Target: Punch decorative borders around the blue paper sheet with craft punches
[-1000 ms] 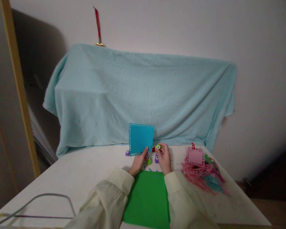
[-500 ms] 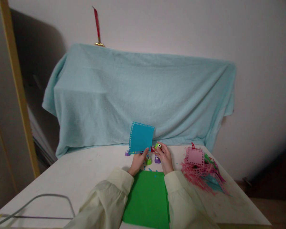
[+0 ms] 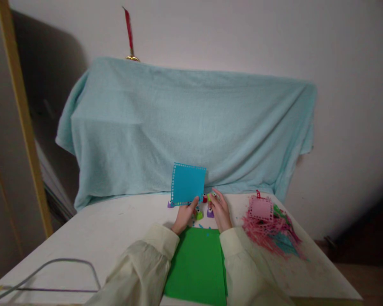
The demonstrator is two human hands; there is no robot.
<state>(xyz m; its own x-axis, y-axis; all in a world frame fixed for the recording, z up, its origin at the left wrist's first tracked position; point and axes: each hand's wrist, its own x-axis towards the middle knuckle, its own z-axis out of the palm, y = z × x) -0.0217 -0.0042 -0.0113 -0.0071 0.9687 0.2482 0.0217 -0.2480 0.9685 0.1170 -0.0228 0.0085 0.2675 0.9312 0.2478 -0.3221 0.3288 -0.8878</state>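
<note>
A blue square of paper [image 3: 188, 184] with small holes punched along its edges is held upright by its lower right corner in my left hand [image 3: 184, 216]. My right hand [image 3: 221, 211] has its fingers curled round a small light-green punch [image 3: 210, 197] with a round eye, just right of the paper. Between my hands, on the table, stand a green punch [image 3: 199, 214] and a purple punch [image 3: 210, 213]. A red one [image 3: 204, 198] shows behind them. Another purple punch [image 3: 170, 204] is partly covered by the paper's lower left corner.
Green sheets [image 3: 194, 267] lie on the white table [image 3: 115, 225] between my forearms. To the right, a punched pink card [image 3: 261, 209] rests on pink shreds [image 3: 264, 233]. A grey metal frame [image 3: 64, 260] is at the lower left. A light-blue cloth [image 3: 191, 127] hangs behind the table.
The blue paper has shifted slightly left and turned a little. The green punch in my right hand has turned and sits deeper between the fingers.
</note>
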